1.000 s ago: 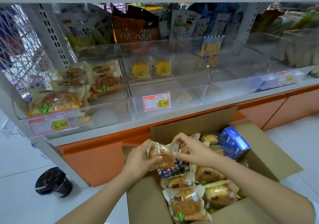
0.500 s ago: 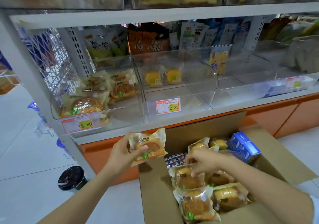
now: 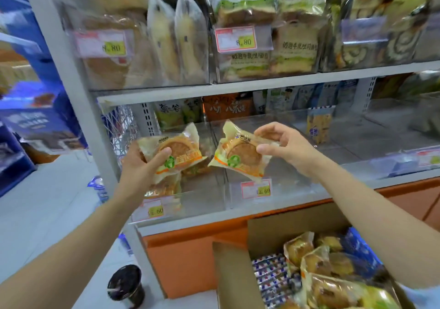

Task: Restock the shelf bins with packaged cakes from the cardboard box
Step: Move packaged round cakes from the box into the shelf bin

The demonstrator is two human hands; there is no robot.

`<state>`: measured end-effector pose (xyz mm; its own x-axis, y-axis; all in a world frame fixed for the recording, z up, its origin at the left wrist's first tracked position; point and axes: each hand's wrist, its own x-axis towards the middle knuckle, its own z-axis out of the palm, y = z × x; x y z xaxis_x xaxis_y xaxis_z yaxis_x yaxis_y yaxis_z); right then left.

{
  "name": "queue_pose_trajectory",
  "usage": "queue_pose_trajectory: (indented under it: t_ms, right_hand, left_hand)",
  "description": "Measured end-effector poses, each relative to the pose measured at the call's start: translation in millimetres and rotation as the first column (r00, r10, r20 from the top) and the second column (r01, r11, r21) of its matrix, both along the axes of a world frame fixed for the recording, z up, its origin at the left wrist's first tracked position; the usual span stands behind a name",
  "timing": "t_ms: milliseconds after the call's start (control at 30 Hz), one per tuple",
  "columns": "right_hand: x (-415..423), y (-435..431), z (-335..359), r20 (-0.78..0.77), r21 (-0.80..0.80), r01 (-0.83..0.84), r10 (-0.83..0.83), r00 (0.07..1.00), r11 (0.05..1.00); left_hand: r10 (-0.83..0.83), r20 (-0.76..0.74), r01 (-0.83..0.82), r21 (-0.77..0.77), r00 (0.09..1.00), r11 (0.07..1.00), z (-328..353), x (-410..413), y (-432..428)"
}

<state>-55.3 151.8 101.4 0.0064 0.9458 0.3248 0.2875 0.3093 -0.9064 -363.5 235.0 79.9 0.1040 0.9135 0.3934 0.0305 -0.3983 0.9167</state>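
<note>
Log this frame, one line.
left hand: grips left cake pack | right hand: pinches right cake pack | both before shelf bins | cardboard box: cakes inside

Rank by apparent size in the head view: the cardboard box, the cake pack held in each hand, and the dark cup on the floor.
1. cardboard box, largest, though the frame edge cuts it off.
2. left cake pack and right cake pack: these look alike, so they are not ranked apart.
3. dark cup, smallest.
</note>
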Motion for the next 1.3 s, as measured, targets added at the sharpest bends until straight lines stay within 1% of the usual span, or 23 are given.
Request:
queue_pose_trajectory:
  t_ms: [67, 133, 200, 267, 300, 367, 433, 533, 700, 767, 800, 900, 933, 967, 1000, 1067, 1100, 1133, 1200, 1267, 1300]
  right_hand:
    - [-2.6, 29.8, -10.1, -0.14, -0.021, 0.102, -0.104, 0.985, 0.995]
    - [-2.9, 54.5, -22.6, -0.281, -0.08, 0.2, -0.215, 0.935, 0.976]
    - [-4.4, 70.8, -32.3, -0.382, -0.138, 0.239, -0.274, 0.883, 0.961]
    - [-8.1, 80.7, -38.1, -0.439, -0.162, 0.241, -0.289, 0.851, 0.957]
    - [-9.7, 85.1, -41.0, -0.452, -0.17, 0.24, -0.292, 0.843, 0.956]
    - [-11.4, 92.8, -46.8, -0.453, -0.18, 0.238, -0.295, 0.841, 0.954]
    - [-10.5, 99.8, -52.2, -0.46, -0.186, 0.242, -0.302, 0.835, 0.952]
    - [-6.1, 107.5, -60.5, -0.473, -0.198, 0.251, -0.317, 0.822, 0.948]
    - [-3.8, 112.7, -68.1, -0.444, -0.176, 0.261, -0.313, 0.839, 0.949]
    - [-4.9, 112.1, -69.0, -0.448, -0.159, 0.25, -0.296, 0.843, 0.955]
    - [-5.1, 111.8, -69.3, -0.45, -0.151, 0.246, -0.288, 0.845, 0.957]
    - [-5.7, 109.8, -68.4, -0.454, -0.131, 0.224, -0.26, 0.852, 0.966]
    - [-6.1, 109.0, -67.8, -0.45, -0.124, 0.22, -0.253, 0.856, 0.968]
    - [-6.7, 108.1, -66.5, -0.444, -0.121, 0.219, -0.25, 0.861, 0.968]
    - [-6.8, 107.3, -65.7, -0.441, -0.116, 0.217, -0.247, 0.863, 0.969]
    - [-7.6, 105.1, -63.8, -0.454, -0.114, 0.212, -0.24, 0.858, 0.971]
    - [-7.8, 103.6, -62.7, -0.462, -0.114, 0.209, -0.238, 0.854, 0.971]
    - [-7.5, 103.0, -62.4, -0.464, -0.11, 0.208, -0.235, 0.854, 0.972]
    - [-8.7, 102.4, -60.1, -0.44, -0.095, 0.21, -0.23, 0.868, 0.973]
    - [-14.4, 103.9, -55.1, -0.397, -0.07, 0.215, -0.225, 0.89, 0.974]
    - [-19.6, 105.0, -51.0, -0.382, -0.054, 0.216, -0.221, 0.898, 0.975]
  left_hand:
    - [0.042, -0.057, -0.045, -0.05, 0.997, 0.998, -1.9, 0.6, 19.1]
    - [0.078, -0.131, -0.088, -0.07, 0.988, 0.994, -4.9, 5.3, 35.7]
    - [0.083, -0.183, -0.096, -0.062, 0.98, 0.993, -6.9, 16.4, 50.2]
    - [0.058, -0.234, -0.076, -0.066, 0.97, 0.995, -8.5, 29.5, 63.7]
    - [0.027, -0.249, -0.049, -0.081, 0.968, 0.996, -10.3, 35.7, 70.6]
    - [-0.011, -0.344, -0.025, -0.099, 0.939, 0.995, -17.1, 43.9, 90.1]
    - [-0.012, -0.443, -0.039, -0.106, 0.897, 0.994, -21.9, 48.3, 106.2]
    - [-0.021, -0.552, -0.034, -0.089, 0.834, 0.995, -28.6, 50.6, 128.4]
    - [-0.049, -0.627, -0.017, -0.1, 0.778, 0.995, -36.0, 59.9, 145.6]
    - [-0.018, -0.712, -0.036, -0.06, 0.702, 0.998, -39.5, 63.1, 151.2]
    - [0.016, -0.774, -0.049, -0.019, 0.633, 0.999, -40.3, 64.3, 152.7]
    - [0.113, -0.923, -0.049, 0.102, 0.368, 0.994, -44.0, 67.7, 154.8]
    - [0.119, -0.942, -0.052, 0.109, 0.315, 0.993, -45.5, 68.4, 155.4]
    - [0.108, -0.951, -0.056, 0.095, 0.29, 0.994, -46.8, 68.6, 155.6]
    - [0.096, -0.954, -0.049, 0.086, 0.284, 0.995, -47.4, 68.4, 155.5]
    - [0.056, -0.947, -0.022, 0.052, 0.315, 0.998, -47.5, 65.5, 157.7]
    - [0.027, -0.935, -0.007, 0.026, 0.353, 1.0, -45.3, 63.0, 156.9]
    - [-0.008, -0.906, 0.017, -0.001, 0.423, 1.0, -43.7, 59.0, 156.6]
    - [-0.074, -0.787, 0.099, -0.017, 0.612, 0.995, -36.0, 52.6, 152.4]
    - [-0.127, -0.593, 0.15, -0.011, 0.795, 0.989, -18.5, 49.0, 138.7]
    - [-0.177, -0.493, 0.186, -0.031, 0.852, 0.982, -7.4, 48.7, 129.3]
